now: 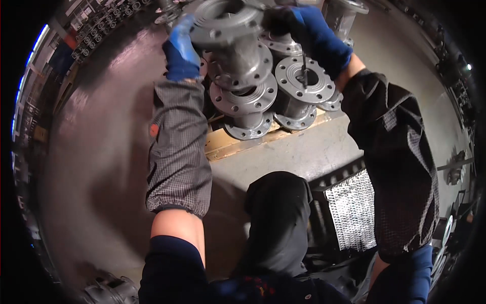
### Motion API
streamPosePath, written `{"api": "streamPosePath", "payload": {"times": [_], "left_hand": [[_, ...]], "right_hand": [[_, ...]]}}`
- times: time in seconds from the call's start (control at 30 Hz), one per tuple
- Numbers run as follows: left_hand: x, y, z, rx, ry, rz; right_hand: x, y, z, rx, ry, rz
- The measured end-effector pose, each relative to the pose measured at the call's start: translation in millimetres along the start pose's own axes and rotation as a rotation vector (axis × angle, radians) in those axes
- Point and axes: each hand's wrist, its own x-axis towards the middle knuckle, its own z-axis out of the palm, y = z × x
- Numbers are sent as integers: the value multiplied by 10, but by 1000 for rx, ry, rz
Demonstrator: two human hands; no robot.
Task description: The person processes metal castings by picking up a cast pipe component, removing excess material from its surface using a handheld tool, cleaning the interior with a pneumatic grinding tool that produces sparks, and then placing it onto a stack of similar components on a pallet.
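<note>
My left hand (182, 48), in a blue glove, grips the left rim of a grey flanged valve body (235, 55). That body stands tilted above other flanged bodies, and its top opening faces up. My right hand (316, 38), also blue-gloved with dark fingers, is closed to the right of it. A thin dark rod-like tool (304, 63) runs down from under this hand into the bore of another flanged body (288, 83). The tool's upper part is hidden by the glove, and the fingers are blurred. Below the left-hand body sits a further flanged body (243, 101).
The bodies stand on a wooden pallet (223, 144) on a grey floor (273, 157). More flanged bodies (347, 15) stand behind. A silver ribbed sheet (352, 210) on a dark frame lies beside my knee. Rows of metal parts (101, 30) line the far left.
</note>
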Motion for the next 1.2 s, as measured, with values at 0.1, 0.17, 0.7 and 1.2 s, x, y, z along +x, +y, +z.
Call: {"api": "streamPosePath", "payload": {"times": [0.1, 0.17, 0.7, 1.2], "left_hand": [[538, -115, -107, 90, 415, -83], [630, -241, -359, 60, 521, -122], [360, -504, -642, 450, 144, -114], [-3648, -702, 3258, 173, -1279, -365]], "right_hand": [[130, -517, -118, 524, 70, 418], [-105, -776, -286, 579, 100, 470], [-2946, -2857, -1040, 765, 510, 1517], [-3537, -5743, -1147, 887, 1419, 1571]]}}
